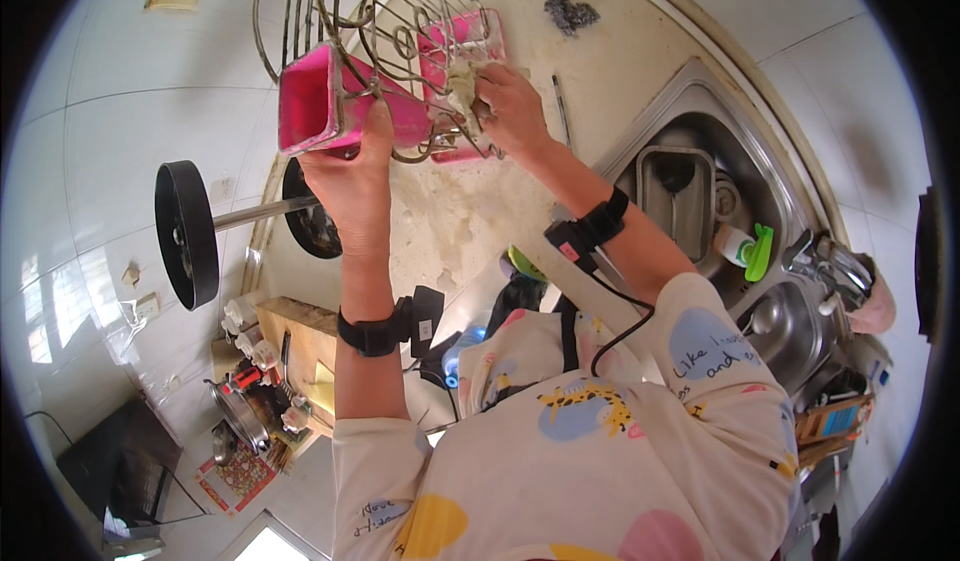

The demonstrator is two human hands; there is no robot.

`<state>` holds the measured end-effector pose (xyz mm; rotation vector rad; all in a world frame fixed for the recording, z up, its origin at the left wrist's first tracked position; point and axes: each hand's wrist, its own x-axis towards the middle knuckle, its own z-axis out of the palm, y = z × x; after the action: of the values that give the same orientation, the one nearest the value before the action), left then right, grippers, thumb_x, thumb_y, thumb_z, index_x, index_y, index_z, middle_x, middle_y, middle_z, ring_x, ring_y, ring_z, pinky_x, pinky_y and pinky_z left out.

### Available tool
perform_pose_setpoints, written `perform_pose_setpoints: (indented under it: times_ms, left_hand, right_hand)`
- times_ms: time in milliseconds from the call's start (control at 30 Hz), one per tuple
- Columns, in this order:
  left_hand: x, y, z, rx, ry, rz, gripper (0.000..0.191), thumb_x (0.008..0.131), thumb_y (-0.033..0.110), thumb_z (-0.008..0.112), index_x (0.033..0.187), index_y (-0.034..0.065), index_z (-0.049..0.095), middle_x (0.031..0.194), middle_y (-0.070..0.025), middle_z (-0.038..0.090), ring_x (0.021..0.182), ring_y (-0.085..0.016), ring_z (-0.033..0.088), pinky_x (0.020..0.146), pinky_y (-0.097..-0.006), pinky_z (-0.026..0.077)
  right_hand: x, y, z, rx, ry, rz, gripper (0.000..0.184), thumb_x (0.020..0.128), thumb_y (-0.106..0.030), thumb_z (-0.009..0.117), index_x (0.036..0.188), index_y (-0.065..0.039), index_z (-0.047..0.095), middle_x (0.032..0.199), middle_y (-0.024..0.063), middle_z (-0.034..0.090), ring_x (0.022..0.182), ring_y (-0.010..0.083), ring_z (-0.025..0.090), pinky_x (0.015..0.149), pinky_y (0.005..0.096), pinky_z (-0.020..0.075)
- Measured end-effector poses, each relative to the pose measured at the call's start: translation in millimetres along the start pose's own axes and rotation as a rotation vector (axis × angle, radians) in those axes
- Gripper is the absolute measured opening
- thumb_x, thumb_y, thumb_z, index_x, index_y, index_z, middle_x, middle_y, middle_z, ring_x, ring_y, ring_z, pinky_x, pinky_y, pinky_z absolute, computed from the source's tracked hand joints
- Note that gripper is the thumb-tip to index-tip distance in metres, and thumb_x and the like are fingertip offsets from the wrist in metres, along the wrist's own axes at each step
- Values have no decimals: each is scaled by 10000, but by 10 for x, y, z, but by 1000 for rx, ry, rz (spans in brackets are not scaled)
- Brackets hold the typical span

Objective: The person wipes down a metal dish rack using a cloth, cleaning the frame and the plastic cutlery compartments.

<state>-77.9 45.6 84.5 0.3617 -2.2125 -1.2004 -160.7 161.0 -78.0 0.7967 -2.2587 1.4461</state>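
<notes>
A wire rack (367, 24) with curled metal rods and pink plastic containers is held up over the counter. My left hand (356, 171) grips the pink rectangular holder (311, 103) from below, the thumb on its side. My right hand (514, 107) pinches a dirty, pale cloth (463, 92) against the rods at the rack's right side. Behind the cloth shows a pink tray (484, 28), partly hidden by rods. A dark steel-wool scourer (570, 11) lies farther back on the counter. A thin dark stick (561, 110) lies right of my right hand.
On the right, a steel double sink (780, 178) holds a metal tray (676, 193) and a bottle with a green spray head (759, 253). A black-wheeled metal bar (262, 213) is at the left, near the tiled wall. A wooden board (296, 321) and cookware stand at the lower left.
</notes>
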Motion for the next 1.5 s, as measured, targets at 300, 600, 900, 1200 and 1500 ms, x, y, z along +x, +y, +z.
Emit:
perform_pose_setpoints:
  times_ms: [300,600,900,1200,1500]
  left_hand:
    - [-20,88,84,-123,73,-77,408,700,98,742,1044,4,545,945,-54,613,804,-117,561,752,-264,458]
    - [1,43,126,-115,190,102,459,683,171,757,1048,20,524,892,-65,637,744,-130,589,705,-260,474]
    - [-135,105,145,-337,-174,11,721,671,144,791,1234,3,363,996,-86,598,850,-111,578,709,-278,496]
    - [-400,-976,278,-509,-389,-197,274,885,11,469,1148,33,397,987,-88,565,900,-166,559,808,-307,448]
    - [-277,-1002,444,-304,-340,-309,106,843,7,467,942,-3,503,862,-97,551,795,-213,546,701,-324,453]
  right_hand:
    - [-469,789,355,-115,-136,51,209,657,-89,651,865,-103,648,868,62,561,861,265,547,699,364,483]
    - [-613,242,-238,175,-125,223,230,712,-1,611,941,-10,592,976,166,577,860,339,574,764,340,482]
    - [-414,-561,-96,73,98,523,387,766,-73,607,1134,-28,496,928,205,595,876,358,592,739,380,469]
    - [-597,-300,62,136,29,263,306,679,-128,678,964,-54,595,940,158,609,892,328,573,765,378,457]
    - [-967,165,253,-265,-137,48,380,694,-71,616,1073,-73,593,1141,143,547,1035,315,539,869,360,456]
